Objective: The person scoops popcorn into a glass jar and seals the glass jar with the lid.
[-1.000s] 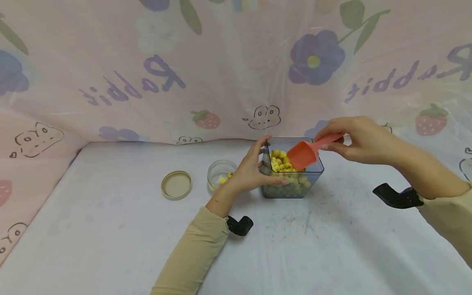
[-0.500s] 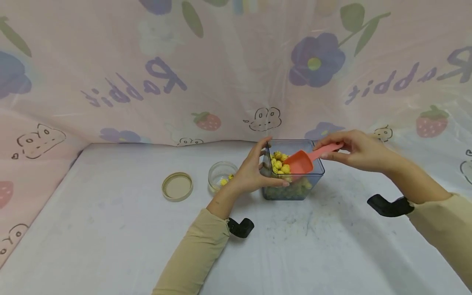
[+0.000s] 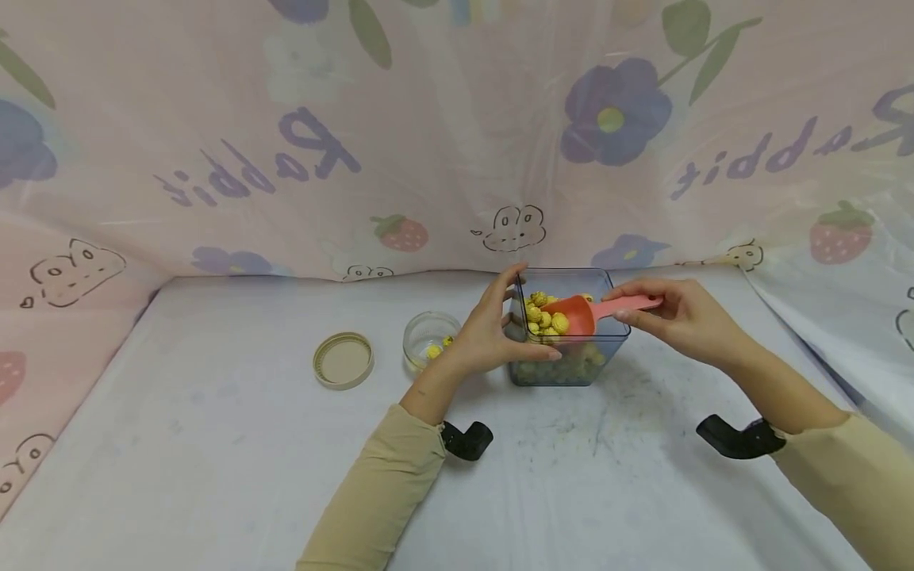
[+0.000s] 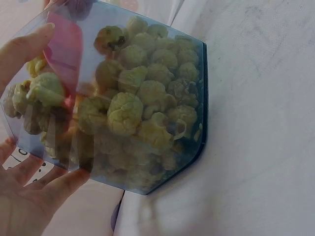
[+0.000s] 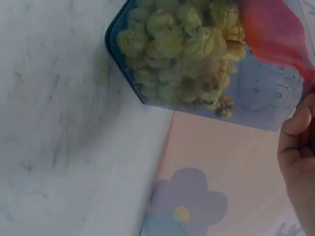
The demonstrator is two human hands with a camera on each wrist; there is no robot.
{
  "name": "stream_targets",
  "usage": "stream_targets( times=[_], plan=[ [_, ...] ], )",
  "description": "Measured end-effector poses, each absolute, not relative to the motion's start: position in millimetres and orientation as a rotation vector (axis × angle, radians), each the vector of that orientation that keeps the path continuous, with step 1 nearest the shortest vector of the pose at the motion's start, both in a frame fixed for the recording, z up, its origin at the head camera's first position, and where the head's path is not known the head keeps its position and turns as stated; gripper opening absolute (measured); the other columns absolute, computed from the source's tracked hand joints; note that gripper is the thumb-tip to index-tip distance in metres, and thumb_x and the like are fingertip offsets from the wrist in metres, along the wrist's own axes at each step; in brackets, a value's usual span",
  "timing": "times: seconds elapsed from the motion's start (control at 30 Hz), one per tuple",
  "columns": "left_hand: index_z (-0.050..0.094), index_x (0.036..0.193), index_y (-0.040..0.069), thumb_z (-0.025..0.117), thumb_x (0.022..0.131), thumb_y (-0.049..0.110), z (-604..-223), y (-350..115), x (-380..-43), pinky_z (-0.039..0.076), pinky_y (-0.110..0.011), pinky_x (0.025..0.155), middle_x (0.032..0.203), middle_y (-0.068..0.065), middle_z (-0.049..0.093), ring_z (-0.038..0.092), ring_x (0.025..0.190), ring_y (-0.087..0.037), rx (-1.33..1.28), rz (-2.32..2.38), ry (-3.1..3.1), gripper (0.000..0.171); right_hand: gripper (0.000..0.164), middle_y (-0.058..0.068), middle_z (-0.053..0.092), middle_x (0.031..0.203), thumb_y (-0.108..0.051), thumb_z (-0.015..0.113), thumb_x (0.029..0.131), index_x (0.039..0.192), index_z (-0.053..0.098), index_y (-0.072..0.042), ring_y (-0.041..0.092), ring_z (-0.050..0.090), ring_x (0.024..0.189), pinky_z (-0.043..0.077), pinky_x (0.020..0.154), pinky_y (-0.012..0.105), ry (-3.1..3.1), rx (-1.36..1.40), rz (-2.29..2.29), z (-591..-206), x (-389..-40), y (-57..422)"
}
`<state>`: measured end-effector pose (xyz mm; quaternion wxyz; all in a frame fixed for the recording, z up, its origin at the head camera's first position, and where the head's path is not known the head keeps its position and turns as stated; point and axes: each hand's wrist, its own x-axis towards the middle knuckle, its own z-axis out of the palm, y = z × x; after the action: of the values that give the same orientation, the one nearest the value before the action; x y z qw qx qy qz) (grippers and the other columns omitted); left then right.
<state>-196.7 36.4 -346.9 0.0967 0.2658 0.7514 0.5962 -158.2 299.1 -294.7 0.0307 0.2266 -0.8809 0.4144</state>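
A clear bluish plastic container (image 3: 607,357) stands on the table, partly filled with yellow popcorn (image 4: 142,93). My left hand (image 3: 485,337) grips its left side, thumb across the front and fingers round the back. In my right hand (image 3: 678,321) is the handle of a coral-pink scoop (image 3: 581,316), pinched between thumb and fingers over the container's right rim. The scoop's bowl lies inside the container, its front among the popcorn, with several pieces at its mouth. Through the wall, the right wrist view shows the scoop (image 5: 275,32) above part of the popcorn.
Left of the container, a small round glass jar (image 3: 421,327) holds a few yellow pieces, partly hidden by my left hand. Farther left lies a beige round lid (image 3: 343,361). A pink printed curtain (image 3: 443,159) hangs right behind the white table (image 3: 214,444).
My right hand has come down and tipped the scoop from above the popcorn to in among it, its handle now nearly level. The left hand keeps its grip on the container.
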Motion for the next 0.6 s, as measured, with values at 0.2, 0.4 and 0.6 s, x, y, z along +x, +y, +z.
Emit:
stream_targets(
  times=[0.2,0.4,0.6],
  plan=[
    [0.017,0.151,0.030,0.089,0.067,0.017,-346,36,-196,0.038,-0.046,0.109,0.155,-0.005,0.023,0.031,0.136,-0.022,0.787,1.753,2.230,0.112,0.022,-0.009,0.064,0.091,0.000,0.064,0.089,0.111,0.064,0.002,0.009,0.050,0.070,0.042,0.051,0.022,-2.695,0.623,1.326,-299,-154,300],
    [0.017,0.151,0.030,0.089,0.067,0.017,-347,36,-196,0.038,-0.047,0.109,0.154,-0.006,0.023,0.032,0.135,-0.021,0.795,1.762,2.230,0.111,0.024,-0.014,0.065,0.098,-0.003,0.063,0.091,0.115,0.064,0.002,0.005,0.057,0.077,0.051,0.064,0.014,-2.670,0.498,1.408,-304,-148,303],
    [0.017,0.151,0.030,0.089,0.067,0.016,-347,36,-197,0.039,-0.047,0.109,0.154,-0.006,0.025,0.033,0.132,-0.020,0.792,1.765,2.230,0.111,0.023,-0.017,0.066,0.099,-0.006,0.061,0.093,0.115,0.065,-0.004,0.001,0.062,0.082,0.053,0.074,0.011,-2.631,0.408,1.514,-311,-145,305]
  ],
)
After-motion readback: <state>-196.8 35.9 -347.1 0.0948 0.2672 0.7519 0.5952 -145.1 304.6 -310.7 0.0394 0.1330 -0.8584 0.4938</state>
